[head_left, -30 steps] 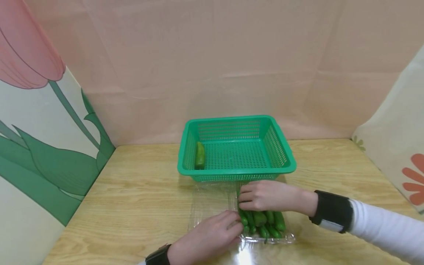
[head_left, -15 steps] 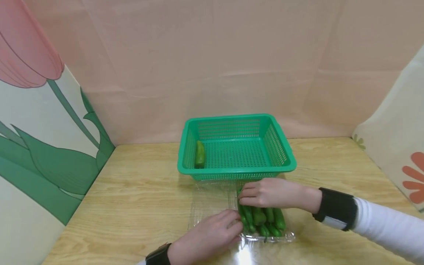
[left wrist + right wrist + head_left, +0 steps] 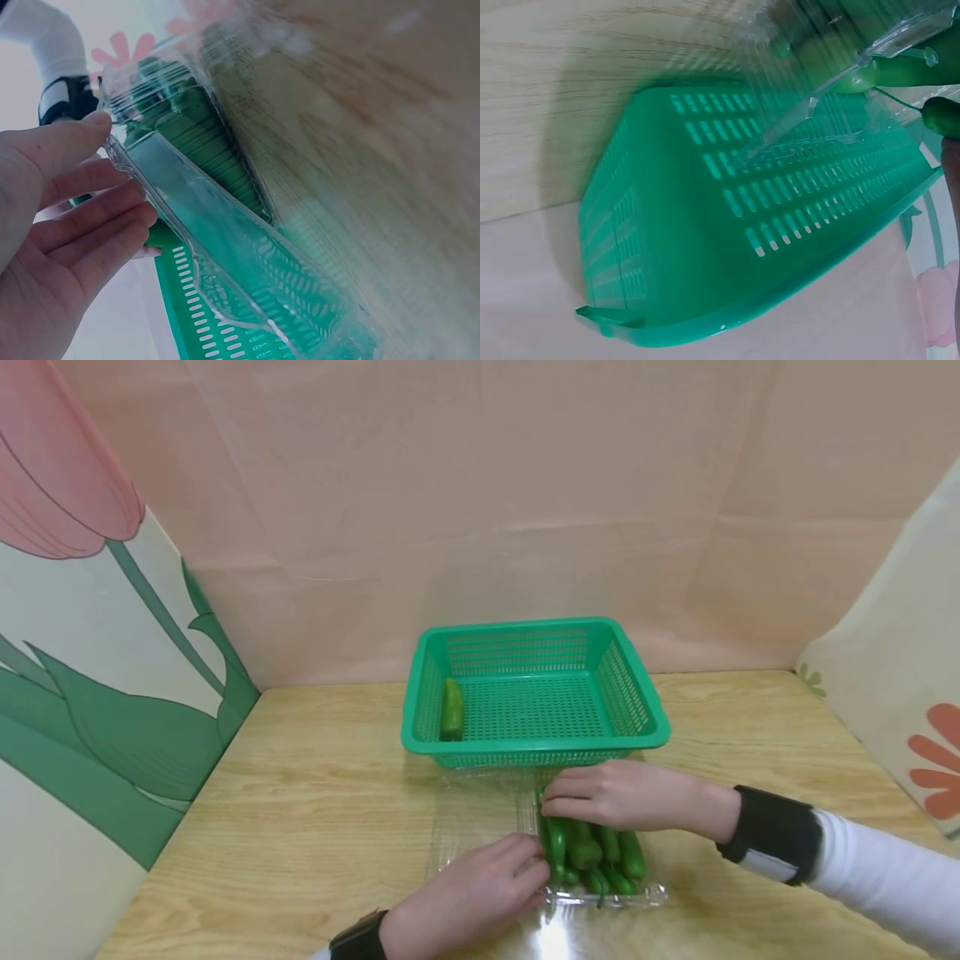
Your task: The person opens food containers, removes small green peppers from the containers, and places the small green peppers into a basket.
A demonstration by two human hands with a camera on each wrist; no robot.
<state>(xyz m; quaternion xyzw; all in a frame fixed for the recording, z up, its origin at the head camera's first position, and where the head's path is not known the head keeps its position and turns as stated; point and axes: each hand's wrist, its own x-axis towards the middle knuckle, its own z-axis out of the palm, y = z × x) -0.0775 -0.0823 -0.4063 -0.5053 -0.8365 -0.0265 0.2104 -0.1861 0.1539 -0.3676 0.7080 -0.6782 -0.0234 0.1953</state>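
L hand [image 3: 480, 885] pinched the edge of the clear box [image 3: 654, 895], prob. to steady it, while R hand [image 3: 611, 795] lay over the green peppers [image 3: 583, 850] inside, lower ctr of frame, its grip too hidden to tell, w/ basket [image 3: 536, 747] just above, prob. for short reach.

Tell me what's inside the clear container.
Several long green vegetables lie side by side in the clear container. In the head view the right hand covers part of the far end, so their number cannot be told.
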